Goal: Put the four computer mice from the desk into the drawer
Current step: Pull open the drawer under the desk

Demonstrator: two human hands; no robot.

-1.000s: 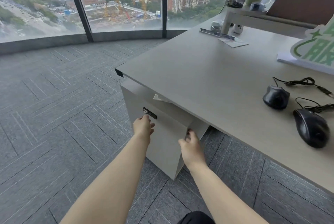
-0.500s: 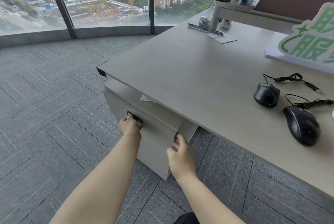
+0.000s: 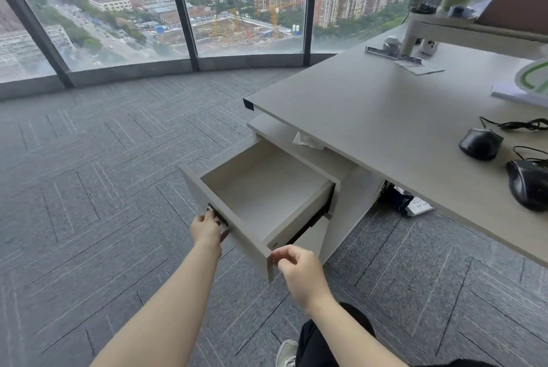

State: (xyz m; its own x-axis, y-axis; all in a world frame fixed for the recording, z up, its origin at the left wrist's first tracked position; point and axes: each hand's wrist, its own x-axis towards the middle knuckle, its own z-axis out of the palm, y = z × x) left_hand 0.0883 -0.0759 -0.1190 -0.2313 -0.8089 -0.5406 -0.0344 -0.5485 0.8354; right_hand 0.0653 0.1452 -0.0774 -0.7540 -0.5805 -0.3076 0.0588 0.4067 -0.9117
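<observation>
The top drawer [image 3: 299, 220] of the grey cabinet under the desk stands pulled far out, and its inside is bare. My left hand [image 3: 207, 229] grips the black handle on the drawer front. My right hand [image 3: 299, 269] hovers just off the drawer's near right corner, fingers curled and holding nothing. Two black wired mice lie on the desk [image 3: 370, 117] at the right: one mouse [image 3: 480, 143] farther back, the other mouse [image 3: 529, 184] nearer and cut by the frame edge. Any other mice are out of view.
A white tissue [image 3: 307, 141] sticks out between the desk top and the cabinet. A power strip [image 3: 418, 208] lies on the carpet under the desk. A white riser [image 3: 474, 31] with a mesh cup, papers and a green-and-white sign stand at the desk's back. My shoe [image 3: 286, 352] is below.
The drawer was shut a second ago; both hands pulled it out toward me and it now stands wide. My right hand has come off its corner.
</observation>
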